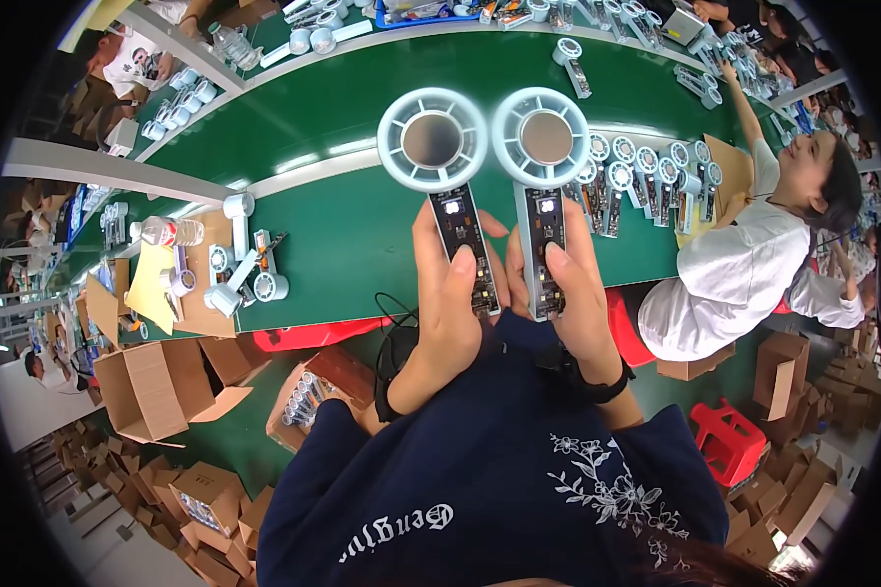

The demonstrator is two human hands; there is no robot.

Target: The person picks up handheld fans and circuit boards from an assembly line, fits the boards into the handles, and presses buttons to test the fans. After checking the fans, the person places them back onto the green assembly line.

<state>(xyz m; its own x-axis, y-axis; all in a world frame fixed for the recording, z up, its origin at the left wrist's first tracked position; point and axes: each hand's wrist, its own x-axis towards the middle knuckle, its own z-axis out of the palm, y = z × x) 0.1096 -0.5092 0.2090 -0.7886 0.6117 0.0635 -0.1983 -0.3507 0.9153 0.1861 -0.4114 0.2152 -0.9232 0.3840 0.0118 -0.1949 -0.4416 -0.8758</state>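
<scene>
My left hand (448, 308) is closed around the handle of a pale blue handheld fan (433, 140), thumb pressed on the dark circuit board along its uncovered handle. In the same way my right hand (579, 298) grips a second handheld fan (541, 137), its thumb also on the board. Both fans stand side by side, round heads up and away from me, over the near edge of the green table (352, 274). A small white light shows near the top of each board. The fingers behind the handles are partly hidden.
To the right, several similar fans (646, 176) lie in rows beside a co-worker (754, 245) in white. Fan parts (230, 284), cardboard and a bottle (171, 231) sit at the left. Cardboard boxes (157, 386) and a red stool (726, 445) stand on the floor.
</scene>
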